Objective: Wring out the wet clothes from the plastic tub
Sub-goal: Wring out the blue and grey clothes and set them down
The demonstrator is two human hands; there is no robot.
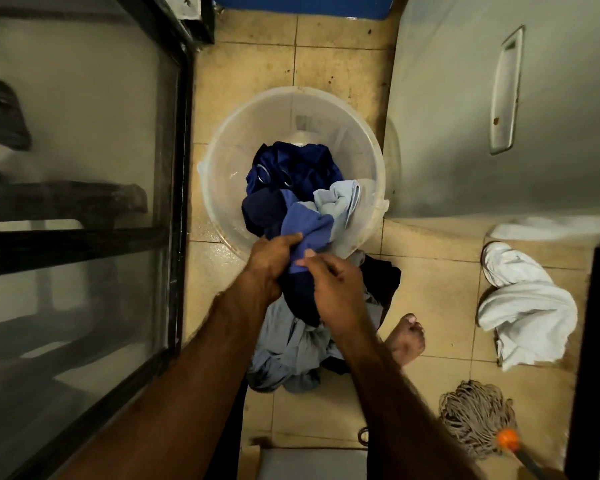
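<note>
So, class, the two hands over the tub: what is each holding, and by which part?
Both hold the same blue garment: the left hand grips its bunched near end above the tub rim, and the right hand pinches it beside.

Clothes (291, 181) in tub (222, 140) (centre), mop (475, 417) — right

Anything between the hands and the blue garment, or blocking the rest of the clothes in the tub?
Nothing visible. The left hand and right hand both hold the blue garment at the plastic tub's near rim. The dark blue clothes and light blue cloth lie uncovered inside it.
</note>
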